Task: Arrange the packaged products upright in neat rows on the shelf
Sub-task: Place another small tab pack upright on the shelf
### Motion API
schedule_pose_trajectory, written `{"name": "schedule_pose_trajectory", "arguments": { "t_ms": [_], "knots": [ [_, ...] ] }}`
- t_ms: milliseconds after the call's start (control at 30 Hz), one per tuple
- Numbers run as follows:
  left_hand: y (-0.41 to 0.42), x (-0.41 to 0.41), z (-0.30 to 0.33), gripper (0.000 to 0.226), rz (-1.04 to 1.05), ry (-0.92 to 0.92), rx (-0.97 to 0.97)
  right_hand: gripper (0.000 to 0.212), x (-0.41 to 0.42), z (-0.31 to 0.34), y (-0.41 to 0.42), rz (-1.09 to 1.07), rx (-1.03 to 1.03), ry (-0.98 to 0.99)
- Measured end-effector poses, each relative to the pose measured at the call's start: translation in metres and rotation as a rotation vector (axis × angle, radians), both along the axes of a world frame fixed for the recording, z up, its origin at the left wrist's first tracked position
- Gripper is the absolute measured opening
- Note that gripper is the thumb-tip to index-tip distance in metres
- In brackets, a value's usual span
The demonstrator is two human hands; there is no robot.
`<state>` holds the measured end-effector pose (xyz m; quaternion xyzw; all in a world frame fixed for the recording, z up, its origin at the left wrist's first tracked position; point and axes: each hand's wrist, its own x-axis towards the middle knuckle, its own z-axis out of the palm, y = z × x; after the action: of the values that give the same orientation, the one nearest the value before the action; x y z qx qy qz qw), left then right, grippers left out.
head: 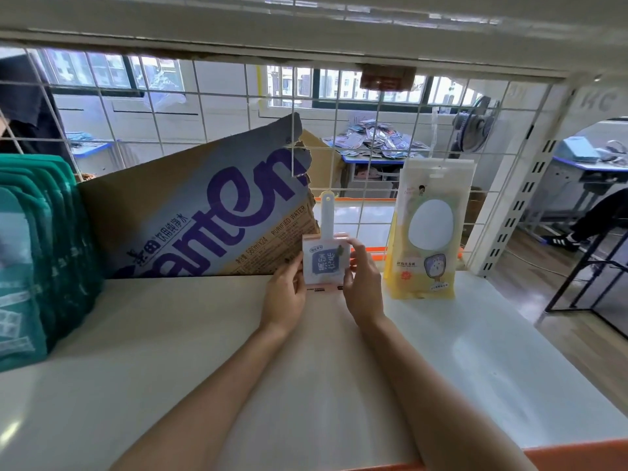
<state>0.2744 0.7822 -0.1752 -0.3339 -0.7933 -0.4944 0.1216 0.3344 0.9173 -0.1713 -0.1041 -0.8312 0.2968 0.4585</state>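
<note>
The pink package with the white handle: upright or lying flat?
Upright. The pink package stands on the shelf, handle pointing up, held between the left hand and right hand.

The cardboard sheet (pixel 204 212) reads "PURIFIED WATER" and "560mlx24" beside large purple letters; smaller package print is illegible.

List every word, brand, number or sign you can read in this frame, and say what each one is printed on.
"PURIFIED WATER": cardboard sheet leaning on the wire grid.
"560ml×24": same cardboard, small and only roughly legible.
Large purple brand lettering: same cardboard, partly cut off, not read with certainty.
Chinese characters: same cardboard, too blurred.
Pink pack held by left hand and right hand: label upside down, blurred.
Yellow pack: print too small.
Green packs: unreadable.
</note>
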Motion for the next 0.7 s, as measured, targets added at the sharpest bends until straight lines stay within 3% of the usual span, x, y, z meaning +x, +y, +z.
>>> {"name": "schedule_pose_trajectory", "arguments": {
  "t_ms": [700],
  "knots": [
    [0.0006, 0.0072, 0.0077, 0.060, -0.126, -0.082, -0.093, 0.063, 0.0016, -0.0007, -0.0039, -0.002, -0.046, -0.092]
  ]
}}
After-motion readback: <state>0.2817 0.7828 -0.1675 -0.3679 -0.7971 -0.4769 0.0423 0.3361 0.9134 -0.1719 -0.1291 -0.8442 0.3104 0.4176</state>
